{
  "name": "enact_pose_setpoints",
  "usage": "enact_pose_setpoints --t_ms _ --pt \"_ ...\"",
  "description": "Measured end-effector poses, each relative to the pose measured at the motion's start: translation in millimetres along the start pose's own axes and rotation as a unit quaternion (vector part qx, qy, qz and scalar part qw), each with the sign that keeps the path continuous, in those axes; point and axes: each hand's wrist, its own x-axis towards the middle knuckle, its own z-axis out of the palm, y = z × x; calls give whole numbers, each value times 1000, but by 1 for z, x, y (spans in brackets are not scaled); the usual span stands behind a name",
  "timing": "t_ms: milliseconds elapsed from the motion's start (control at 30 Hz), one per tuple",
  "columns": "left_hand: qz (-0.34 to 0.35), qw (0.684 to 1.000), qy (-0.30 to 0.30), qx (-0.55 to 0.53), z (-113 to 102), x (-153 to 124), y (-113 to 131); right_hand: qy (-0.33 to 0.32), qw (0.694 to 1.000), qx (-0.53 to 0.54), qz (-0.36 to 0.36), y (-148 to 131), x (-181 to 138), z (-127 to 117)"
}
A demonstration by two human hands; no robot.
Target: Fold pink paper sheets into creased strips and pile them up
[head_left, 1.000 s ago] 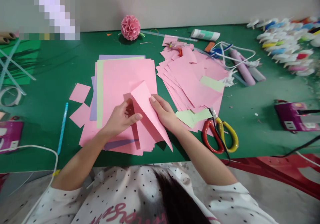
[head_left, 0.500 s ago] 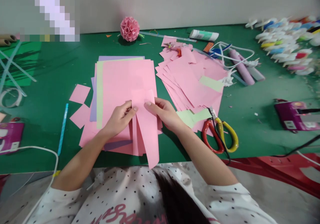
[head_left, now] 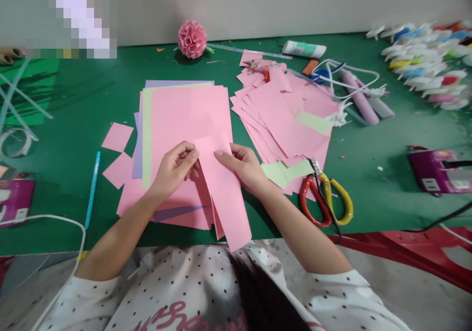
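Between both hands is a long pink paper strip [head_left: 226,193], slanting down to the right past the table's front edge. My left hand [head_left: 177,166] pinches its upper left edge between thumb and fingers. Gripping the right edge, my right hand [head_left: 245,166] has its thumb on top and its fingers beneath. Another pink layer shows under the strip; whether it is joined to it I cannot tell. Below the hands lies a stack of pink paper sheets [head_left: 184,114], with green and purple sheets showing at its edges.
Right of the stack are cut pink papers [head_left: 273,119] and scissors [head_left: 326,200] with red and yellow handles. A pink paper ball [head_left: 192,39] and a glue stick [head_left: 304,49] sit at the back. Left are pink squares [head_left: 117,137] and a blue pencil [head_left: 93,191].
The strip's lower end has swung to the right. My left hand still pinches its upper left edge, while my right hand keeps its hold on the right edge.
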Motion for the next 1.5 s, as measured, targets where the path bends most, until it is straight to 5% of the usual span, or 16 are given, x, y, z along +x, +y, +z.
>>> enact_pose_setpoints --t_ms 1500 --pt "-4 996 90 -4 -4 -2 0 -18 998 -56 -20 1 -4 0"
